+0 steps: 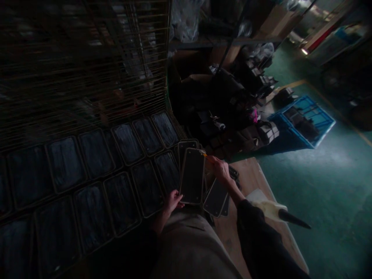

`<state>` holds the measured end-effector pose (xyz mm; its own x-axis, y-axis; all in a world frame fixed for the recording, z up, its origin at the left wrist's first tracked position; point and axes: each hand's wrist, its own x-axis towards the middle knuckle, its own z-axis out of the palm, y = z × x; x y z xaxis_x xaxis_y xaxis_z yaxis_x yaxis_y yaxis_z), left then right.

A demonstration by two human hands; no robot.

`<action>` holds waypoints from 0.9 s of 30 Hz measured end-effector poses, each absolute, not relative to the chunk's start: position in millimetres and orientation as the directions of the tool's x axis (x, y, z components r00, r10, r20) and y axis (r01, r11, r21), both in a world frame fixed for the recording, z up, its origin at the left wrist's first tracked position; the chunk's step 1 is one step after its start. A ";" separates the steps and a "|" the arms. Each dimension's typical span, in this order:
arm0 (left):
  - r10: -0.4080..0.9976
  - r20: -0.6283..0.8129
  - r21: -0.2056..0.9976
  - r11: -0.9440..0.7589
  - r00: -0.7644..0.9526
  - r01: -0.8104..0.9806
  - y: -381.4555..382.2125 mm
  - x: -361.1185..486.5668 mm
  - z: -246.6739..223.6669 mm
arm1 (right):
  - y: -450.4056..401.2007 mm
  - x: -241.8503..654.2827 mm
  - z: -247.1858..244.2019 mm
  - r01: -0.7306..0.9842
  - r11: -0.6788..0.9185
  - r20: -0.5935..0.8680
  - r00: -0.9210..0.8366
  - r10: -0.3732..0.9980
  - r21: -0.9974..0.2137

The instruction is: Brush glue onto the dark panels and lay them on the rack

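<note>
My left hand (pixel 173 200) grips the lower left corner of a dark rectangular panel (pixel 192 176) with rounded corners and small holes. My right hand (pixel 219 167) is closed around a thin orange-handled brush (pixel 205 155), its tip at the panel's upper right corner. Behind the held panel another similar panel (pixel 183 149) shows at its top edge. More dark panels (pixel 215 197) lie fanned on the wooden board (pixel 252 174) below my right hand. To the left, several panels with streaky, shiny faces (pixel 124 143) are laid out in rows.
A wire mesh wall (pixel 145 77) rises behind the rows. On the wooden board's right side sits a pale container with a dark-tipped object (pixel 269 209). A blue crate (pixel 314 120) stands on the green floor, near piled dark bundles (pixel 244 139) and a shelf (pixel 203 43).
</note>
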<state>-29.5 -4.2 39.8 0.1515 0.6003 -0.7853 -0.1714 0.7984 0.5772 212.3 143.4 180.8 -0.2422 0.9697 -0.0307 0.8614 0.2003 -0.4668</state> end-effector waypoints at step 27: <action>0.584 -0.804 0.562 0.808 0.112 -0.175 -2.5 -27.6 43.7 | 79.6 210.1 171.9 0.759 0.075 -0.281 -0.328 0.902 -0.647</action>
<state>-27.6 -2.5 43.7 0.1119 0.5838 -0.8041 -0.1746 0.8082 0.5625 210.1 79.6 171.9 -0.3284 0.9018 -0.2810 0.7587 0.0746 -0.6472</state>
